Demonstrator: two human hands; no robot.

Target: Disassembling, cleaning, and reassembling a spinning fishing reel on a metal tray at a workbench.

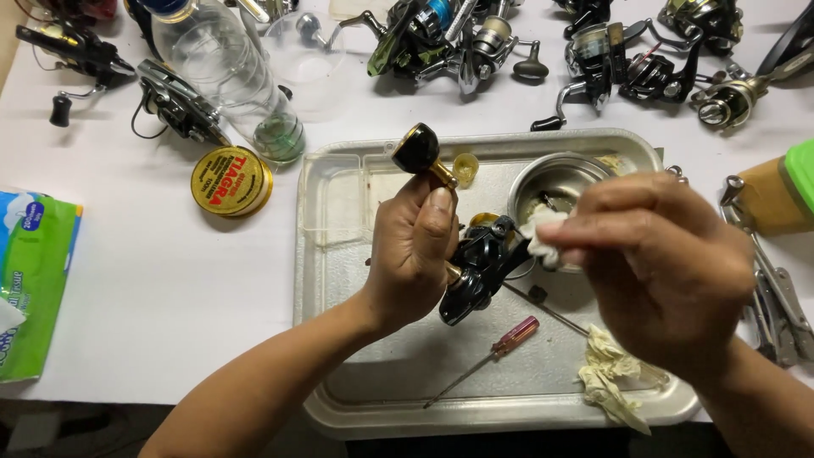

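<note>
from the head camera: the left hand (415,250) is clenched around a black fishing reel (476,270), held above the metal tray (407,373), its knobbed handle (417,149) sticking up toward the far side. the right hand (657,263) pinches a white tissue wad (543,233) against the reel's right side. i'd say short dabs work best, with the left grip firm. a red-handled screwdriver (515,335) lies near, on the tray.
</note>
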